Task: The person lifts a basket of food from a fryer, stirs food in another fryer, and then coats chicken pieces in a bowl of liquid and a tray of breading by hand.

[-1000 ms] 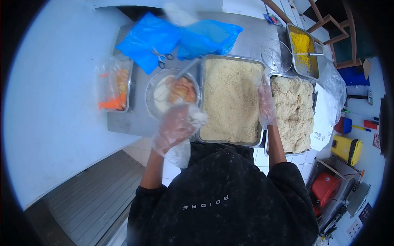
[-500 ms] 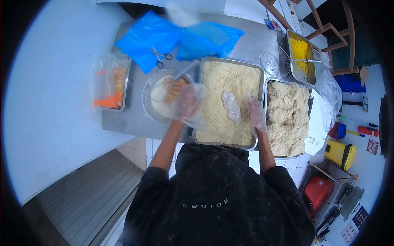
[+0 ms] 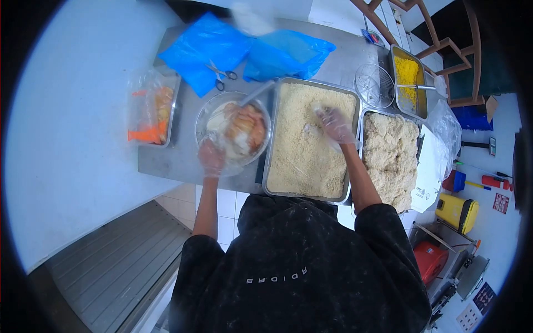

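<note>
Both my hands wear clear plastic gloves. My left hand (image 3: 212, 157) grips the near rim of a round metal bowl (image 3: 206, 117) that holds white batter and orange pieces, with a utensil handle (image 3: 254, 92) leaning out of its far side. My right hand (image 3: 335, 125) is down in the big tray of breadcrumbs (image 3: 270, 145), fingers spread. Its fingertips touch a pale battered piece (image 3: 308, 131) lying in the crumbs.
Right of the crumb tray stands a tray of breaded pieces (image 3: 391, 158). Behind it are a wire strainer (image 3: 375, 84) and a pan of yellow crumbs (image 3: 408, 75). Blue bags (image 3: 206, 47) and scissors (image 3: 221, 75) lie at the back. A small tray of orange pieces (image 3: 150, 108) sits at the left.
My left hand dropped a battered piece into the crumbs, then went back to the bowl's near rim. My right hand moved from the tray's right edge onto that piece.
</note>
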A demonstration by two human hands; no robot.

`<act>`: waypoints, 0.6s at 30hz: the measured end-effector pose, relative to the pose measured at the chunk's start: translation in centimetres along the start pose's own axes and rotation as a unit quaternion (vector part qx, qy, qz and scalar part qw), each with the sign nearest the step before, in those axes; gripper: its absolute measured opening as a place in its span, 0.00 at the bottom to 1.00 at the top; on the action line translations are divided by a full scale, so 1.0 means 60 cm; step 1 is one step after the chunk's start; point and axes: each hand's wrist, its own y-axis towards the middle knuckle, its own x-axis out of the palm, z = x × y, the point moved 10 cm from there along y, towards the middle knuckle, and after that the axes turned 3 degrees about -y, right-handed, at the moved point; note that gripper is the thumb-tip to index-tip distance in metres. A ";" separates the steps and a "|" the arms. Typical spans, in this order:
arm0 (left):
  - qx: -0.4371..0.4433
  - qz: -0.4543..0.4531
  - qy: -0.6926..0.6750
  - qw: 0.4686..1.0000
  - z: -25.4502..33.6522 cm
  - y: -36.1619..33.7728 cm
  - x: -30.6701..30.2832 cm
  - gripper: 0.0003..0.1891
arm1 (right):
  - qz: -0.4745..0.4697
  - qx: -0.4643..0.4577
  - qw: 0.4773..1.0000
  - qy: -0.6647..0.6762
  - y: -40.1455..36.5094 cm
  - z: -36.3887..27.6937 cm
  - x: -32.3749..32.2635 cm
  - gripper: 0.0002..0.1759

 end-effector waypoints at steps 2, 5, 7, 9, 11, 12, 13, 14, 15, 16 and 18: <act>-0.013 -0.006 -0.017 1.000 -0.004 -0.008 0.004 0.25 | 0.014 -0.018 1.000 0.013 -0.006 0.004 0.019 0.31; -0.028 0.011 -0.024 0.999 -0.001 -0.008 -0.002 0.26 | 0.058 -0.012 0.997 0.052 -0.049 0.008 0.014 0.30; -0.030 0.026 -0.022 0.999 -0.001 -0.007 -0.003 0.26 | 0.083 0.002 0.994 0.067 -0.070 0.039 0.000 0.30; -0.026 0.016 -0.041 0.999 0.008 0.002 -0.012 0.27 | 0.039 0.086 0.995 0.022 -0.090 0.105 0.033 0.29; -0.033 0.000 -0.046 0.998 0.010 0.004 -0.012 0.27 | 0.003 0.126 0.991 -0.050 -0.120 0.138 0.067 0.27; -0.042 -0.008 -0.042 0.998 0.007 0.004 -0.009 0.27 | -0.012 0.123 0.987 -0.100 -0.136 0.129 0.084 0.27; -0.050 -0.017 -0.037 0.998 0.004 0.004 -0.006 0.27 | -0.026 0.119 0.981 -0.149 -0.149 0.122 0.098 0.27; -0.047 -0.013 -0.043 0.998 0.003 0.002 -0.006 0.27 | 0.029 0.137 0.990 -0.016 -0.160 0.128 0.100 0.27; -0.044 -0.009 -0.048 0.998 0.002 0.000 -0.006 0.27 | 0.084 0.152 0.978 0.118 -0.171 0.135 0.104 0.26; -0.039 -0.004 -0.054 0.998 0.001 0.001 -0.006 0.26 | 0.104 0.157 0.956 0.223 -0.176 0.144 0.110 0.26; -0.013 0.009 -0.080 0.997 0.004 0.003 -0.008 0.26 | 0.110 0.155 0.897 0.399 -0.197 0.116 0.097 0.27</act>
